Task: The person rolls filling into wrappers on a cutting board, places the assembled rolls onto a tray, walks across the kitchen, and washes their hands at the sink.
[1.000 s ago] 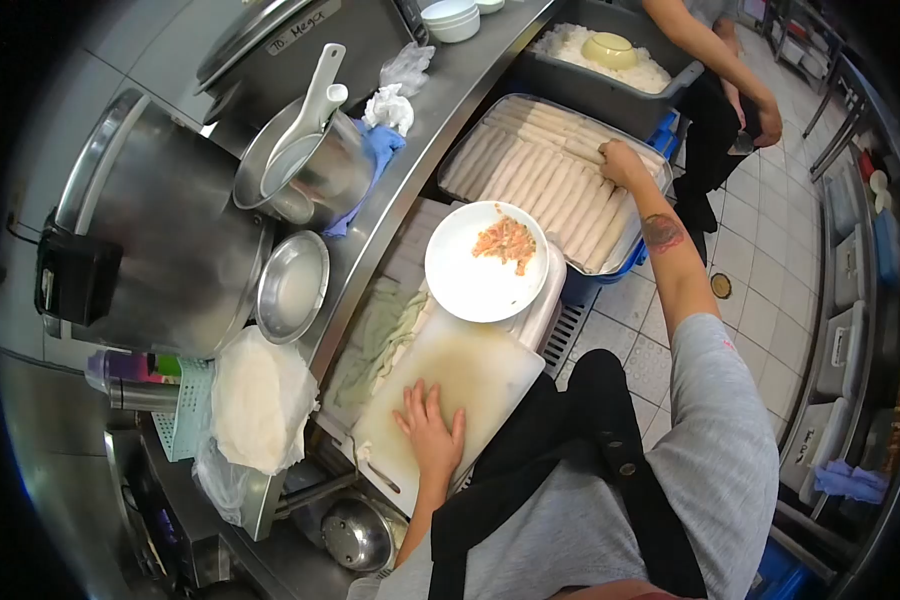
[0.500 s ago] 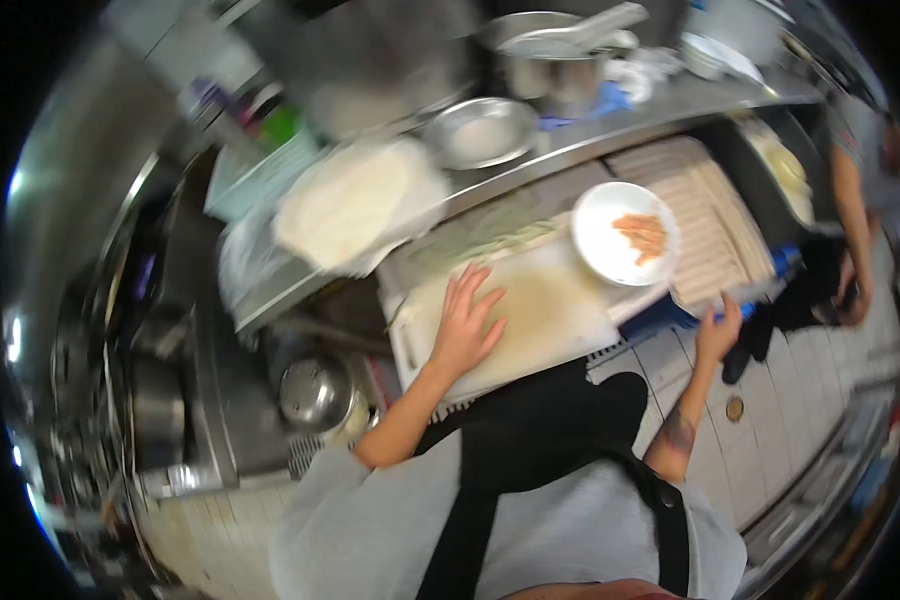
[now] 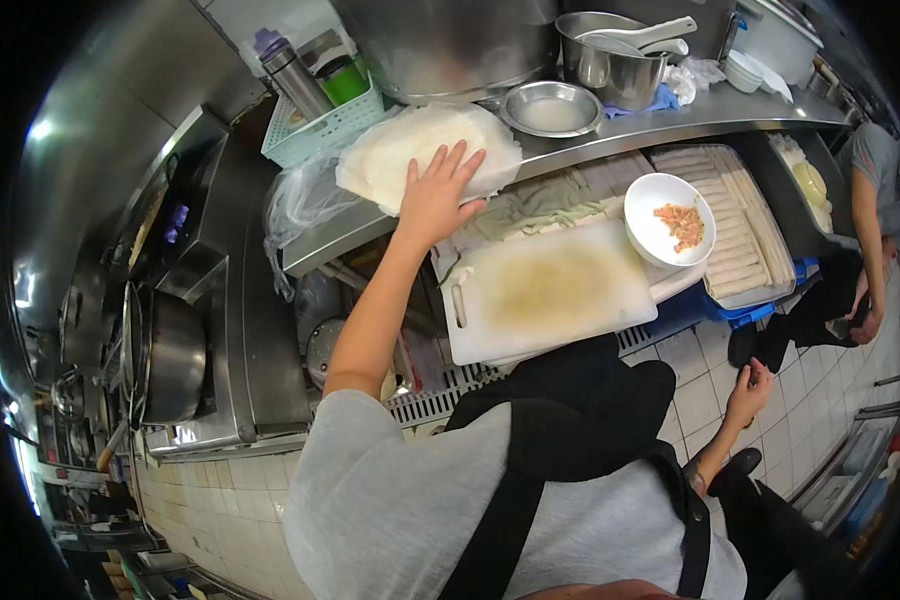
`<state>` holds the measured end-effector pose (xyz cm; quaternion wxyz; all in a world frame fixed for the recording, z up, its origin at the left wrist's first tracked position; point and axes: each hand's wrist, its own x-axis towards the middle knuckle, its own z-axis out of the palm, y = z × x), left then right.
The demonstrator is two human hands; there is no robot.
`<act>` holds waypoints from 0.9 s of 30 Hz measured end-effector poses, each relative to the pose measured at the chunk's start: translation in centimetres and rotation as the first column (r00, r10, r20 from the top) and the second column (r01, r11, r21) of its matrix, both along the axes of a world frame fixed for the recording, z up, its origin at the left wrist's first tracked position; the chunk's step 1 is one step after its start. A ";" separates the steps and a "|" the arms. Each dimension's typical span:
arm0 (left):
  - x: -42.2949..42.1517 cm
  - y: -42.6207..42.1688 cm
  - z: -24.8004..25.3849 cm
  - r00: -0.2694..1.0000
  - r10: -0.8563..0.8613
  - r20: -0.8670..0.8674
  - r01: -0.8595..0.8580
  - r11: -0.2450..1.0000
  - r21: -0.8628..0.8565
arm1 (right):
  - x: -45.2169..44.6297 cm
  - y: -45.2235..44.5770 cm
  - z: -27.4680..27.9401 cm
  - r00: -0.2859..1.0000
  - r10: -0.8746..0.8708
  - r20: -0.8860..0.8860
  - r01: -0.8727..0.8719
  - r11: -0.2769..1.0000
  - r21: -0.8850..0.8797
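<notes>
Tiled floor (image 3: 230, 500) and a long steel counter (image 3: 630, 133) fill much of the head view, with a co-worker (image 3: 868, 160) at the far right. Along the counter's near edge lies a stack of thin pale sheets (image 3: 390, 165). The left hand (image 3: 440, 195) rests on it palm down, fingers spread, with nothing visibly in its grasp. Well apart from it, the right hand (image 3: 753, 390) hangs over the floor at the person's right, fingers curled; whether they pinch anything cannot be told.

Sheets this thin look easy to crease or tear, so a light, flat touch with even pressure, close to a free edge, would likely serve best.

Fingers and palm hide part of the top sheet, and the layers are too fine to count. Whether the white bowl (image 3: 645, 215) sits on the cutting board (image 3: 570, 320) or just beyond it is unclear. What the steel bowl (image 3: 515, 103) holds is pale and indistinct, and dark lens edges cut off the outer kitchen.
</notes>
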<state>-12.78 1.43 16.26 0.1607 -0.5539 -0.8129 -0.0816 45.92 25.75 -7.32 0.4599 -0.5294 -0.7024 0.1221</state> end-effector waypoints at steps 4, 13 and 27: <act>-1.8 -0.3 -0.5 0.996 -0.043 0.077 0.040 0.998 0.047 | -3.0 -1.7 1.9 0.998 0.037 -0.053 -0.043 0.993 -0.114; -8.4 -0.4 8.3 0.105 -0.485 0.868 -0.392 0.782 0.485 | -5.4 -2.5 4.4 0.974 0.130 -0.185 -0.156 0.979 -0.132; 11.3 0.8 3.4 -0.610 -0.686 0.397 -0.418 0.704 0.575 | -25.0 -14.8 15.3 -0.085 -0.103 -0.991 -0.965 -0.239 0.107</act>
